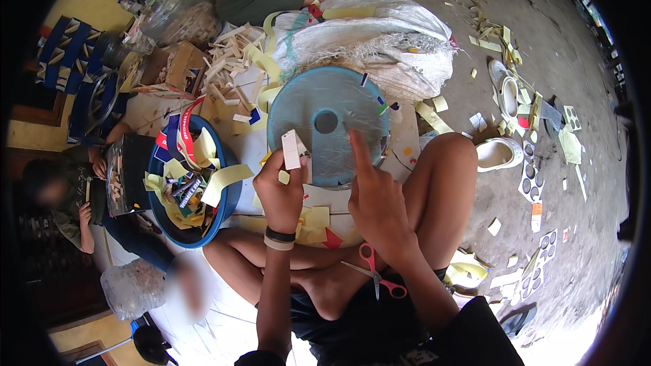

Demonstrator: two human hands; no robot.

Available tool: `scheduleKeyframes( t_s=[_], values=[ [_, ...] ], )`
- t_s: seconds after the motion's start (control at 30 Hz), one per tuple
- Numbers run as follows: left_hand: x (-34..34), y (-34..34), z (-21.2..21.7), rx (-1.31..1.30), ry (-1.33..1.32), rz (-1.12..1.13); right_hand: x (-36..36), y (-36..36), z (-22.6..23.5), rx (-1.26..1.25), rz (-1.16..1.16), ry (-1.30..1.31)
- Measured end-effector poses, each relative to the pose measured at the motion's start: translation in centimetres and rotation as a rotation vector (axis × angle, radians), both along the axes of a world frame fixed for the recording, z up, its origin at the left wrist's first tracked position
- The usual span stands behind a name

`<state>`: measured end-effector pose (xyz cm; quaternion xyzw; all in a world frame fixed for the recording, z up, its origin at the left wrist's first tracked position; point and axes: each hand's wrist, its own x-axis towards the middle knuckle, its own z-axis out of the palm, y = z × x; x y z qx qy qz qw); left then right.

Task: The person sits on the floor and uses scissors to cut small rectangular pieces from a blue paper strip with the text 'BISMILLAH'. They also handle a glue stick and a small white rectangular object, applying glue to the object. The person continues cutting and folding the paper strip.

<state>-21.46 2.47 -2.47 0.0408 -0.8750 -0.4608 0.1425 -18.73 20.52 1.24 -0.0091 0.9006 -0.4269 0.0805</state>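
Between the thumb and fingers of my left hand (279,190) is a small white rectangular piece (291,150), held upright over the near left edge of a blue round plastic stool (298,105). The stool's top has a dark hole in the middle. My right hand (378,200) hovers by the stool's near right side, its index finger stretched forward and the other fingers curled; I see nothing held in it. A pair of scissors with pinkish-red handles (393,290) lies on my lap, beside my right forearm.
Left of the stool stands a blue tub (227,198) full of paper strips. Beyond lie a pile of pale sticks (230,61) and a white woven sack (366,37). Paper scraps and white clogs (497,154) litter the right floor. Another person (74,196) sits at left.
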Motion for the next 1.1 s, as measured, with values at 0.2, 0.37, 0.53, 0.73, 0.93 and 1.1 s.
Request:
scheduleKeyframes(
  t_s=[0.2,0.37,0.53,0.73,0.93,1.1],
  values=[
    [0.0,0.5,-0.2,-0.085,0.073,0.008,1.7,-1.3,-0.4,-0.068,0.122,-0.013],
    [-0.2,0.3,-0.3,-0.115,0.103,-0.004,2.2,-2.0,-1.1,-0.104,0.143,-0.008],
    [-0.3,0.4,-0.5,-0.112,0.100,0.005,2.2,-3.1,-0.5,0.006,0.141,0.039],
    [-0.1,0.5,-1.0,-0.096,0.087,0.010,2.0,-4.5,-0.1,0.045,0.158,-0.161],
    [-0.5,0.1,-0.9,-0.165,0.127,-0.018,1.9,-4.9,0.0,0.009,0.091,-0.118],
    [-0.7,0.1,-1.4,-0.135,0.131,-0.025,2.5,-3.5,-0.3,-0.087,0.084,-0.072]
  ],
)
